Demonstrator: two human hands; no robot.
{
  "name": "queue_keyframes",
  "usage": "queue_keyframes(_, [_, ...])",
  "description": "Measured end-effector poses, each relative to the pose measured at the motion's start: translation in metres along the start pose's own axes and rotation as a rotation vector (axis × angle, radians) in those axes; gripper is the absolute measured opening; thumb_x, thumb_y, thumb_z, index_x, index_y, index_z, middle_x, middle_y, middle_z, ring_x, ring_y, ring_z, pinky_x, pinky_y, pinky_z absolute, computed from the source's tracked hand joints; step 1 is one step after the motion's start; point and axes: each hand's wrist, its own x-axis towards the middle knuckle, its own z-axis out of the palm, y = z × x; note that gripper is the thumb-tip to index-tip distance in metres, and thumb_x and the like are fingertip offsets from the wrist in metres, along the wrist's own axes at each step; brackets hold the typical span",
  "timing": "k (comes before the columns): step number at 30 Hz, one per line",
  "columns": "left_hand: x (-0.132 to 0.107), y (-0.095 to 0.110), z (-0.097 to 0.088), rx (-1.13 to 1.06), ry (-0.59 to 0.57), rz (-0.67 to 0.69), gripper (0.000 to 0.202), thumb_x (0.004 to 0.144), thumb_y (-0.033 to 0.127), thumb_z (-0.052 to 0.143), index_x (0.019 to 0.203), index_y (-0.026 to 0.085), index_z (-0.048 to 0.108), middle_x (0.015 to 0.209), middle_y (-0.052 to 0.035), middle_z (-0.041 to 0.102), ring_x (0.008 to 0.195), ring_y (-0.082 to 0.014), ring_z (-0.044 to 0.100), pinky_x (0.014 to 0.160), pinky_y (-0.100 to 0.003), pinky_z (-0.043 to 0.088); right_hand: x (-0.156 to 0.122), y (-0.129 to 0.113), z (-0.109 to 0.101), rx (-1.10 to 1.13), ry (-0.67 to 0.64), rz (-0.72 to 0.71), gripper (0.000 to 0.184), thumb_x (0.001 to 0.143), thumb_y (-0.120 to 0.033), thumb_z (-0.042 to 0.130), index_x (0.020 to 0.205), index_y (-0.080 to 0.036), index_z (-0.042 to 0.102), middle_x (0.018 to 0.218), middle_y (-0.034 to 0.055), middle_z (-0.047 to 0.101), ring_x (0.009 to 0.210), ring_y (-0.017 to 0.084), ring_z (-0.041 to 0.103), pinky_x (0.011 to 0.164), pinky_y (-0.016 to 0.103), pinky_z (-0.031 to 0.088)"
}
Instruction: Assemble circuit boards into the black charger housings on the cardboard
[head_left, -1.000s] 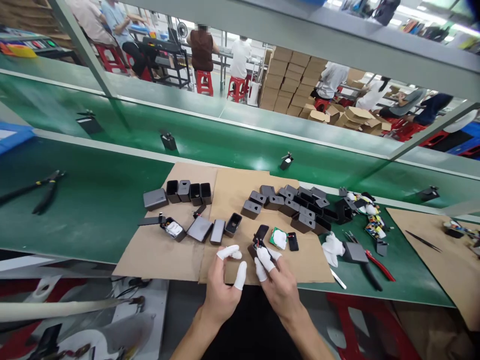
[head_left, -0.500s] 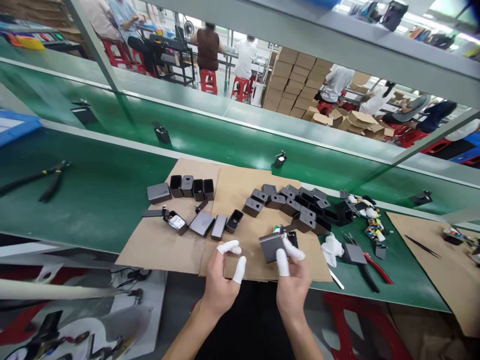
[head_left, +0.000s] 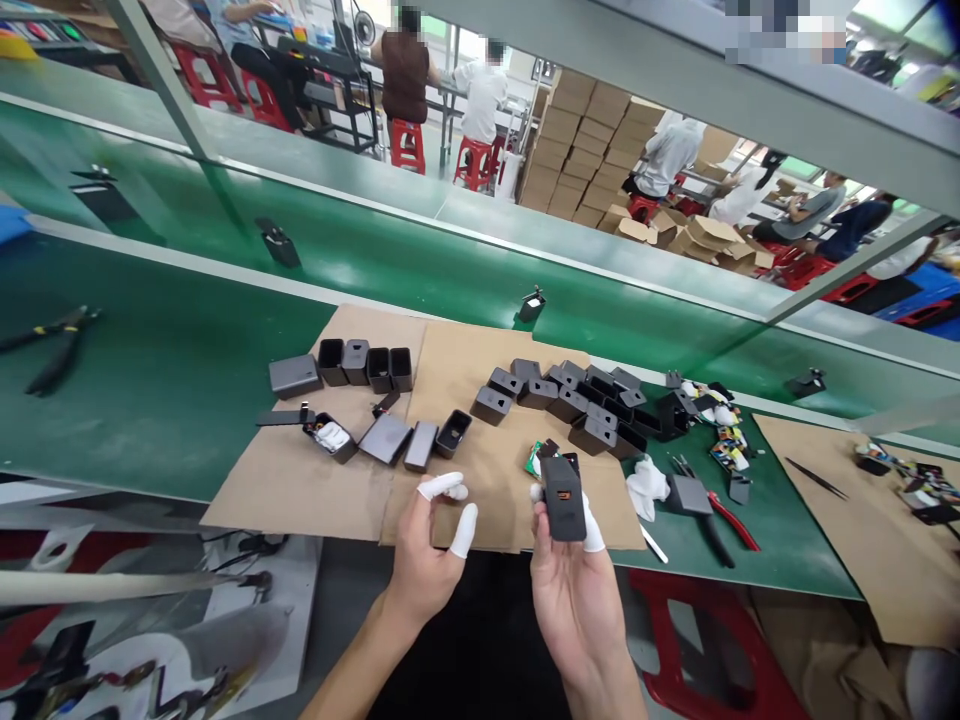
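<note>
My right hand point(head_left: 574, 585) holds a small dark grey charger body point(head_left: 563, 499) upright, its port face toward me, gripped between fingertips in white finger cots. My left hand point(head_left: 429, 548) hovers just left of it over the near edge of the cardboard sheet point(head_left: 487, 450), fingers curled and apart, holding nothing. Behind the charger body lies a green circuit board point(head_left: 534, 458). A pile of dark grey housings point(head_left: 577, 400) sits further back on the cardboard. To the left lie more housings point(head_left: 360, 365) and an opened unit point(head_left: 330, 437).
Red-handled pliers point(head_left: 712, 510) and a white cloth point(head_left: 646, 483) lie right of the cardboard on the green bench. Black pliers point(head_left: 52, 345) lie far left. Tweezers point(head_left: 814, 477) rest on another cardboard sheet at right. Single units ride the conveyor point(head_left: 450, 270) behind. Other people sit beyond.
My right hand lifted the charger body off the cardboard and turned it upright with its port face toward me. My left hand stayed nearly still. The view shifted slightly.
</note>
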Motion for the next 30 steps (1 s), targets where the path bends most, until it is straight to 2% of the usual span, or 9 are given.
queue_keyframes(3, [0.000, 0.001, 0.000, 0.011, 0.001, -0.001, 0.033, 0.102, 0.021, 0.066, 0.135, 0.026, 0.059, 0.114, -0.0068, 0.065, 0.107, -0.0223, 0.071, 0.100, -0.042, 0.059, 0.009, 0.009, -0.009, -0.277, -0.012, -0.278, 0.037, 0.105, -0.046, 0.070, 0.138, -0.030, 0.075, 0.137, 0.0089, 0.080, 0.127, 0.026, 0.078, 0.101, 0.042, 0.070])
queue_keyframes(6, [-0.001, 0.001, 0.000, 0.023, -0.005, -0.001, 0.033, 0.102, 0.021, 0.066, 0.135, 0.026, 0.059, 0.113, -0.0067, 0.065, 0.106, -0.0221, 0.071, 0.100, -0.042, 0.059, 0.023, 0.020, -0.021, -0.665, 0.036, -0.681, 0.046, 0.103, -0.033, 0.075, 0.148, -0.026, 0.066, 0.139, 0.0139, 0.078, 0.121, 0.028, 0.081, 0.099, 0.044, 0.071])
queue_keyframes(9, [-0.001, 0.001, -0.001, 0.036, -0.010, 0.011, 0.035, 0.102, 0.021, 0.067, 0.135, 0.026, 0.059, 0.114, -0.0068, 0.066, 0.107, -0.0224, 0.072, 0.099, -0.041, 0.060, 0.038, 0.029, -0.035, -1.019, -0.114, -1.062, 0.038, 0.100, -0.018, 0.077, 0.138, -0.023, 0.074, 0.137, 0.0148, 0.078, 0.122, 0.029, 0.080, 0.100, 0.045, 0.071])
queue_keyframes(11, [-0.001, 0.002, -0.001, 0.046, -0.011, 0.018, 0.035, 0.102, 0.020, 0.067, 0.136, 0.026, 0.059, 0.114, -0.0068, 0.067, 0.107, -0.0224, 0.072, 0.099, -0.041, 0.060, 0.045, 0.033, -0.040, -1.116, -0.215, -1.184, 0.036, 0.098, -0.011, 0.077, 0.130, -0.025, 0.078, 0.136, 0.0133, 0.078, 0.122, 0.029, 0.080, 0.101, 0.046, 0.071])
queue_keyframes(19, [-0.001, 0.003, -0.001, 0.076, -0.006, 0.019, 0.036, 0.101, 0.019, 0.068, 0.135, 0.026, 0.060, 0.113, -0.0073, 0.069, 0.106, -0.0232, 0.073, 0.101, -0.044, 0.061, 0.042, 0.033, -0.039, -1.180, -0.286, -1.266, 0.062, 0.093, -0.001, 0.079, 0.147, -0.031, 0.071, 0.137, 0.0108, 0.078, 0.112, 0.026, 0.083, 0.100, 0.039, 0.072])
queue_keyframes(22, [-0.002, 0.002, -0.001, 0.079, -0.010, 0.017, 0.037, 0.100, 0.019, 0.068, 0.136, 0.026, 0.060, 0.112, -0.0080, 0.069, 0.105, -0.0236, 0.073, 0.100, -0.044, 0.062, 0.043, 0.031, -0.040, -1.188, -0.280, -1.307, 0.069, 0.092, 0.001, 0.079, 0.151, -0.033, 0.067, 0.142, 0.0116, 0.076, 0.113, 0.029, 0.084, 0.098, 0.041, 0.073])
queue_keyframes(26, [-0.001, 0.001, -0.001, 0.083, -0.013, 0.016, 0.037, 0.100, 0.020, 0.069, 0.135, 0.026, 0.060, 0.114, -0.0086, 0.069, 0.106, -0.0246, 0.073, 0.099, -0.045, 0.063, 0.046, 0.030, -0.041, -1.256, -0.344, -1.275, 0.070, 0.094, 0.001, 0.076, 0.154, -0.034, 0.065, 0.145, 0.0129, 0.073, 0.114, 0.030, 0.083, 0.096, 0.041, 0.074])
queue_keyframes(30, [-0.001, 0.002, -0.002, 0.094, -0.010, 0.026, 0.036, 0.100, 0.020, 0.068, 0.134, 0.026, 0.061, 0.111, -0.0075, 0.069, 0.104, -0.0244, 0.073, 0.098, -0.044, 0.063, 0.042, 0.031, -0.039, -1.240, -0.298, -1.291, 0.072, 0.093, -0.001, 0.079, 0.154, -0.036, 0.065, 0.144, 0.0121, 0.074, 0.113, 0.031, 0.084, 0.096, 0.042, 0.074])
